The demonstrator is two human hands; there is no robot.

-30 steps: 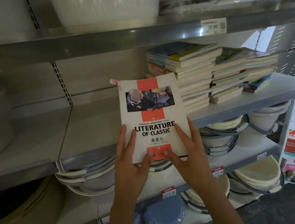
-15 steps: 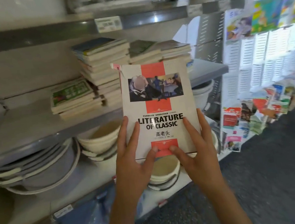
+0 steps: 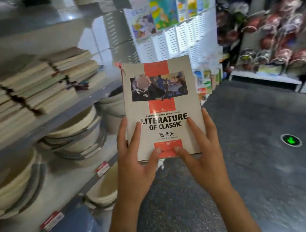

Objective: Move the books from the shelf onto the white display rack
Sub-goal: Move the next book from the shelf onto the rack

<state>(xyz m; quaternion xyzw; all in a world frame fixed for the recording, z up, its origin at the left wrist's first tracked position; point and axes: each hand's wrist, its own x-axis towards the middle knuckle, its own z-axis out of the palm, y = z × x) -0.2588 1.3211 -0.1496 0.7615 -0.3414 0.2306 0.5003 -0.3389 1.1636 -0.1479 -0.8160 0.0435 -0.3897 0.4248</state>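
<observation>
Place: a retail shop, general household goods and books, seen from an aisle.
Shelving: grey metal shelves (image 3: 54, 118) running along the left, carrying red-and-white price tags (image 3: 52, 220) on their front edges.
Stock, left: stacks of books (image 3: 32, 87) lying flat above; nested plastic basins (image 3: 76, 134) sitting on the tiers below.
Stock, ahead: a white display rack (image 3: 180, 33) showing colourful children's books (image 3: 163, 12) face-out.
Stock, right: blurred balls (image 3: 283, 42) hanging or piling on a further stand.
Floor: dark speckled floor (image 3: 262, 159) running between the fixtures.
</observation>
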